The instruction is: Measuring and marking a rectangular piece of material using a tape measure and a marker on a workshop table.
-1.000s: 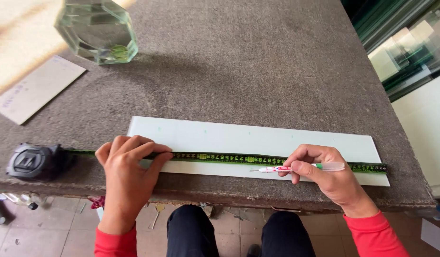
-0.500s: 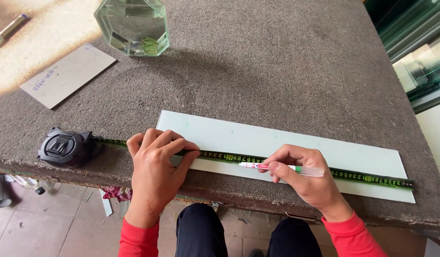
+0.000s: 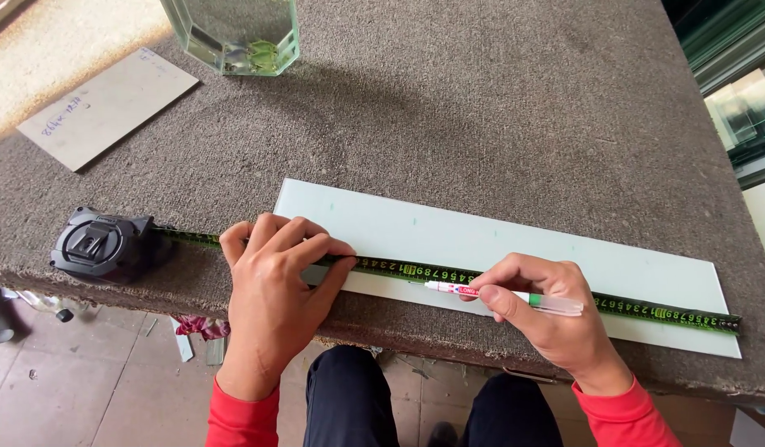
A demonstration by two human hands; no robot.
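Measuring and marking under way on a long pale glass strip (image 3: 515, 248), laid flat near the front edge of the carpeted bench (image 3: 482, 108) and running toward the front right corner. Yellow-green tape blade (image 3: 407, 270) stretched along the near side of the strip, from the black tape measure case (image 3: 101, 244) by the front left corner out to the strip's right end. Left hand (image 3: 275, 281) spread flat, fingers pressing the blade down where it crosses the strip's left end; nothing gripped, only pinned. Right hand (image 3: 548, 310) closed around a white marker pen (image 3: 502, 294) with a green band, tip pointing left and touching or almost touching the blade's near edge, about mid-strip.

Judged progress: 3 or 4 faint green ticks already visible along the far side of the strip, so part of the marking looks done. No clear ticks visible along the near side under the tape, so that row seems left to do, starting at the pen tip. No cut line seen across the strip.

Elsewhere: thick clear glass block (image 3: 233, 33) at the far left edge; grey card (image 3: 109, 103) with handwriting near the far left corner. Dark trousers below the front edge.
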